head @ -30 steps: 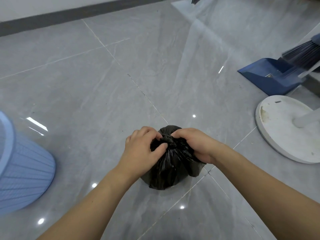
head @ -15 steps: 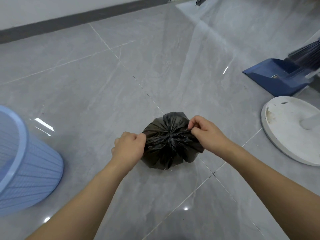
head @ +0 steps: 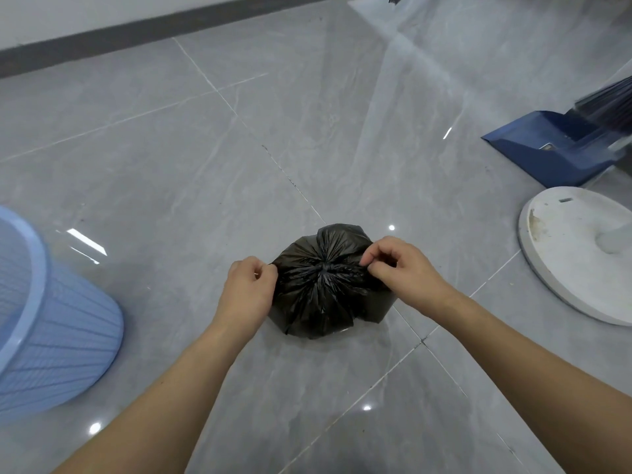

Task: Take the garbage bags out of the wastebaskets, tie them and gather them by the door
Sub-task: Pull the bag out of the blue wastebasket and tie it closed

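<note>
A small black garbage bag [head: 325, 299] sits on the grey tiled floor in the middle of the view, its top gathered into a knot at the centre. My left hand [head: 248, 292] pinches the bag's left end, and my right hand [head: 400, 265] pinches the right end. The two ends are stretched outward from the knot. A light blue ribbed wastebasket [head: 58, 336] stands at the left edge, with no bag visible in it.
At the right lies a round white stand base [head: 561, 268]. Behind it a dark blue dustpan [head: 554, 148] holds a broom [head: 608, 104]. A dark baseboard [head: 136, 32] runs along the far wall. Grey tiles stretch ahead.
Both hands were together on the bag's gathered top; they have moved apart to its sides, pulling the ends outward, and the knot now shows in the centre.
</note>
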`<state>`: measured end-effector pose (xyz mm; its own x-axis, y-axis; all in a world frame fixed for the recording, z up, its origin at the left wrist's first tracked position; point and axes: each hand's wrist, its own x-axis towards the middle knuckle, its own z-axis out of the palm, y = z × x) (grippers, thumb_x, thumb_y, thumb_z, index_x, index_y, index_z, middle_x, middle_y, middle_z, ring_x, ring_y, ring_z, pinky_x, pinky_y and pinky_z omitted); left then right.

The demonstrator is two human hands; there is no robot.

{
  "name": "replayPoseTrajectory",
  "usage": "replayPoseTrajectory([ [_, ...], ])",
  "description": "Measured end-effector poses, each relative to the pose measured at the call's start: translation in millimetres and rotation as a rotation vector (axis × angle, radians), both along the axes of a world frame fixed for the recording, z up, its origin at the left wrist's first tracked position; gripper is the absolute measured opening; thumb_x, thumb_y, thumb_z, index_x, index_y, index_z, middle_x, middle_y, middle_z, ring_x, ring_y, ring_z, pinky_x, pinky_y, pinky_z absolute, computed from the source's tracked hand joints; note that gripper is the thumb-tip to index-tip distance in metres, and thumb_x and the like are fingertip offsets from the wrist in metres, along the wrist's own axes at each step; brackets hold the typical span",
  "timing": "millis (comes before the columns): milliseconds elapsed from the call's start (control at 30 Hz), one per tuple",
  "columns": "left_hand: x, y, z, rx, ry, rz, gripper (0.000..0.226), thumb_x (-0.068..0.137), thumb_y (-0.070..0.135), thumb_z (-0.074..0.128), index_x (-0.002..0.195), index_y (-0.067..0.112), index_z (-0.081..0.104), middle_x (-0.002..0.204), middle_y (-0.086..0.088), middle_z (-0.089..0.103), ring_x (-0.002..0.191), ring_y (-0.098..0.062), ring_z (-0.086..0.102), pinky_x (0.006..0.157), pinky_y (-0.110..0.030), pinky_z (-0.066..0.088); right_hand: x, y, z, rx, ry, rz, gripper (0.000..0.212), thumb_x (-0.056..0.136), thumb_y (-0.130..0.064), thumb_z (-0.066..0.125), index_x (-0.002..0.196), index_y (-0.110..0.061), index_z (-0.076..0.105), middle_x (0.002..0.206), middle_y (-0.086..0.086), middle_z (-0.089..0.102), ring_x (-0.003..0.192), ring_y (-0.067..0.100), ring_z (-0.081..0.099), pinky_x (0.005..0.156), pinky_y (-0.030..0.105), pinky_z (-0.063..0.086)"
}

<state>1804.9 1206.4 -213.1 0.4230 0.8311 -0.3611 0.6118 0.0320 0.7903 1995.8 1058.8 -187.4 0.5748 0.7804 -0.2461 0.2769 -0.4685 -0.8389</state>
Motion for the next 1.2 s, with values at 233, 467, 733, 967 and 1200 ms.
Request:
replayPoseTrajectory([
  [233,8,-13,-3,-0.187,-0.258,0.187,0.020,0.096,0.038,0.049,0.104,0.021,0.053,0.094,0.008,0.059,0.084,-0.008,0.055,0.074,-0.025,0.043,7,5,-12,0.106,0.012,-0.199,0.035,0.090,-0.035,0.061,0.124,-0.040,0.054,0.132,-0.020,0.042,0.120,-0.006,0.040,0.103,0.023,0.033],
  [467,15,-25,-16,-0.419,-0.434,0.257,0.024,0.094,0.052,0.050,0.111,0.037,0.054,0.112,0.013,0.063,0.105,-0.004,0.060,0.092,-0.033,0.047,3,18,-43,0.063,0.516,-0.376,0.068,0.091,-0.051,0.055,0.149,-0.029,0.028,0.149,-0.003,0.039,0.131,0.014,0.043,0.106,0.031,0.036],
  [733,28,-18,-21,-0.402,-0.490,0.511,0.026,0.090,0.051,0.057,0.099,0.027,0.063,0.104,0.004,0.070,0.098,-0.013,0.067,0.087,-0.033,0.052,-14,34,-54,0.118,0.622,-0.357,0.044,0.094,-0.050,0.048,0.126,-0.022,0.059,0.119,-0.002,0.069,0.109,0.012,0.065,0.096,0.030,0.049],
  [967,27,-13,-17,-0.405,-0.518,0.516,0.029,0.091,0.052,0.055,0.105,0.029,0.064,0.111,0.004,0.070,0.103,-0.014,0.066,0.098,-0.041,0.050,-36,54,-45,0.131,0.719,-0.436,0.041,0.093,-0.051,0.048,0.122,-0.024,0.062,0.113,-0.003,0.072,0.103,0.016,0.068,0.083,0.033,0.055],
  [1200,17,-4,-11,-0.322,-0.421,0.513,0.023,0.093,0.047,0.052,0.091,0.027,0.065,0.101,0.003,0.071,0.099,-0.018,0.066,0.097,-0.044,0.051,-43,55,-33,0.110,0.700,-0.501,0.032,0.095,-0.044,0.050,0.112,-0.020,0.061,0.108,0.000,0.070,0.101,0.020,0.066,0.092,0.041,0.053],
])
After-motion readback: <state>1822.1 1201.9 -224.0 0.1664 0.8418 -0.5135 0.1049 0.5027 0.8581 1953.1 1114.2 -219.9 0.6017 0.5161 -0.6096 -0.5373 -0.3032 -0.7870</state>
